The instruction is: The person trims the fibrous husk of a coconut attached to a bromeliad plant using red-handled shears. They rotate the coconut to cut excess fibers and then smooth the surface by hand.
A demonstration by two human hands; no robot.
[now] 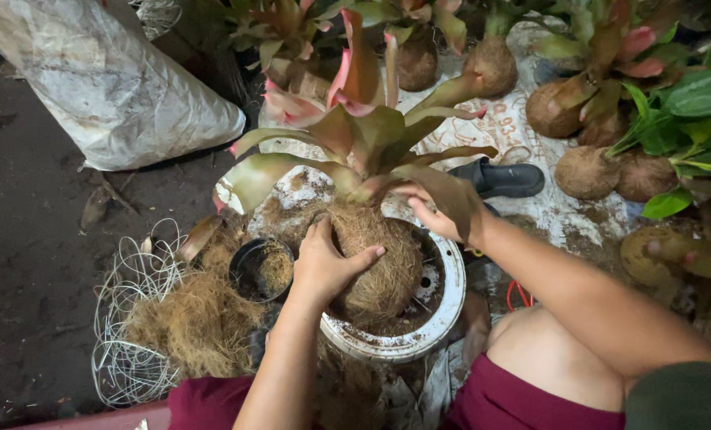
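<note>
Over the white pot (451, 275) | left hand (324, 267) spread wide, palm pressed on the fibre root ball (379, 263) | right hand (435, 211) grip closed on the plant base just above the ball | ball sits inside the pot | loose fibre pile (196, 322) at left

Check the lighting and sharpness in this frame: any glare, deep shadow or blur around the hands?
Head view: bright, flash-like light on the centre; left hand and right hand on the fibre-wrapped root ball are sharp; the white sack is nearly blown out; the dark ground falls into shadow at left; slight wide-angle bending near the edges.
</note>
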